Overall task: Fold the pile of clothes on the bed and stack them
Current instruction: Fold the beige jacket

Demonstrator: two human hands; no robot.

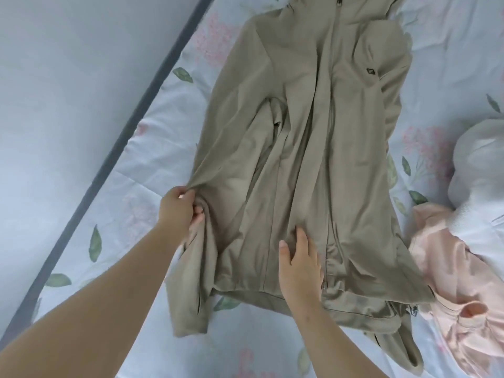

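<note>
Jacket (313,132) lies front-up on the bed (136,165); left hand (180,207) pinches its side edge, right hand (298,264) presses flat on it, fingers straight (an anchor); side fold in hand; next, likely, carry that edge inward.

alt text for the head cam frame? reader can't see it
A beige zip-front jacket lies front-up on a floral bedsheet. The left hand pinches a fold at its side edge, and the right hand presses flat on its front beside the zipper. A pink garment and a pale grey garment lie crumpled at the right.
</note>
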